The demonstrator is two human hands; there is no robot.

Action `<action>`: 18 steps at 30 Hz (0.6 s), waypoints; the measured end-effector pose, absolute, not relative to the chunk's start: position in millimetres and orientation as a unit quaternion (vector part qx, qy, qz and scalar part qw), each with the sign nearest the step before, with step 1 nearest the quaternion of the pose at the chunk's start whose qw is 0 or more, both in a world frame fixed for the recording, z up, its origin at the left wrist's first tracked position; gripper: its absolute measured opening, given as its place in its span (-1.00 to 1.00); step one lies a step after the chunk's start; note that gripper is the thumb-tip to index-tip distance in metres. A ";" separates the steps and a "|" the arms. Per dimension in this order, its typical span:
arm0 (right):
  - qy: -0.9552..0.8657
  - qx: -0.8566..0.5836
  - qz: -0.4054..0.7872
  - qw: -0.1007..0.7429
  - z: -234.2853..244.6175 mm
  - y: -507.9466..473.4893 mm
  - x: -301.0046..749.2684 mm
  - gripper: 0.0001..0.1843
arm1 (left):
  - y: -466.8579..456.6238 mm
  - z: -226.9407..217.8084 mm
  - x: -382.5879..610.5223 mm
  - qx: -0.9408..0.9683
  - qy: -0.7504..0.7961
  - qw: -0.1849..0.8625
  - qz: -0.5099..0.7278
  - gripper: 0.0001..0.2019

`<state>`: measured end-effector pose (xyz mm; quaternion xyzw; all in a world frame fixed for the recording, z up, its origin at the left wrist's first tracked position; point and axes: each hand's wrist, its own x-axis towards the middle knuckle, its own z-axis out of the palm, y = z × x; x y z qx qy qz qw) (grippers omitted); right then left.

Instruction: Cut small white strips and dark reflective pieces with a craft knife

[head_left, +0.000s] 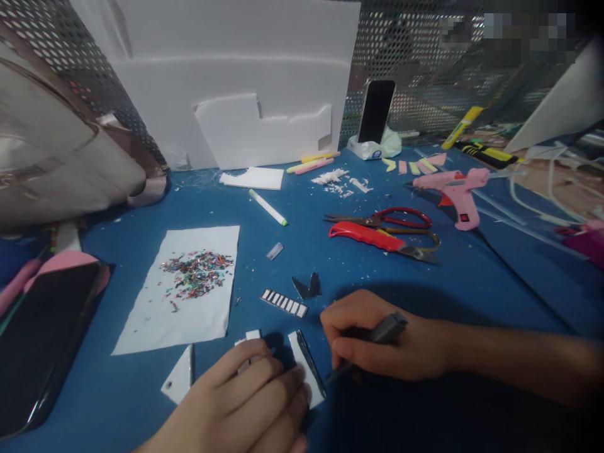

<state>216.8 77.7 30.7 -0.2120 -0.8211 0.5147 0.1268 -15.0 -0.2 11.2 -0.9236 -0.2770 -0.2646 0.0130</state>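
Note:
In the lower middle, my left hand [250, 396] has its fingers bent together, their tips holding the near end of a white foam strip [302, 363] with a blackened long edge. My right hand [377, 340] is closed around a black marker [389, 328], whose tip points down beside that edge. Partly covered by my left fingers is another white piece [253, 335]. A striped black-and-white strip [284, 302] and a dark V-shaped piece [307, 287] lie just beyond my hands. Left of my left hand rests a white triangular piece [180, 377] with a dark dot.
A paper [189, 327] with colourful flakes lies left, near a phone [47, 340]. Scissors [406, 217], a red-handled cutter [368, 236] and a pink glue gun [457, 189] with a trailing cord lie right. White foam board [226, 38] and a propped phone [376, 112] stand behind.

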 end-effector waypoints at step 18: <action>-0.787 -0.300 0.517 0.152 29.8 73.4 214.1 -0.82 | -3.9 12.3 -15.2 -0.923 -0.280 0.012 -0.265 -0.74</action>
